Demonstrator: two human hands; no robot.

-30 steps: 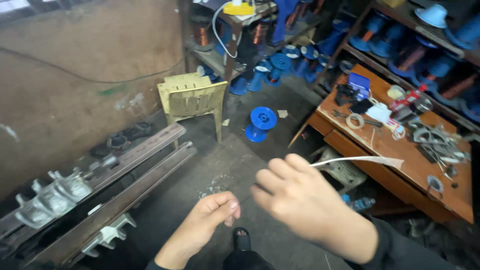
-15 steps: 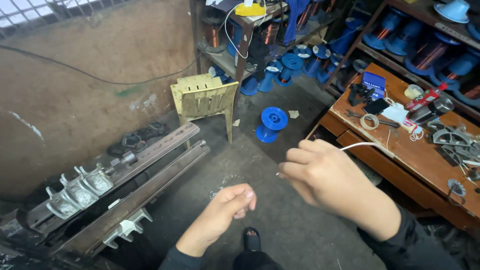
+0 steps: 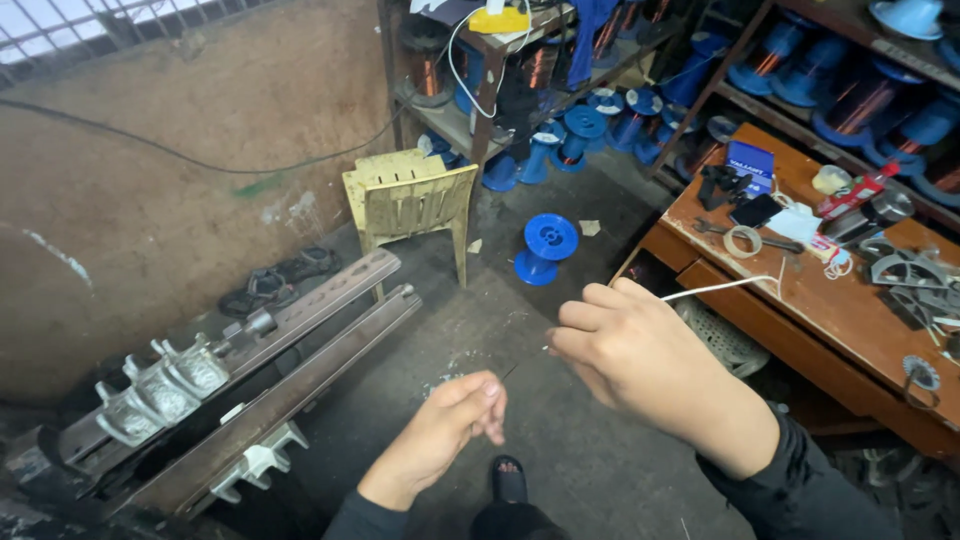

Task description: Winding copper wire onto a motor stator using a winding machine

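Right hand [image 3: 640,355] holds white strip [image 3: 722,288] pointing right, slightly upward.

Yellow plastic chair [image 3: 412,205] beside blue spool [image 3: 545,247].

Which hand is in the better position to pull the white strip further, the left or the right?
Probably the right. The right hand already grips the white strip, which sticks out toward the wooden bench. The left hand sits lower, fingertips pinched, apparently on a thin wire.
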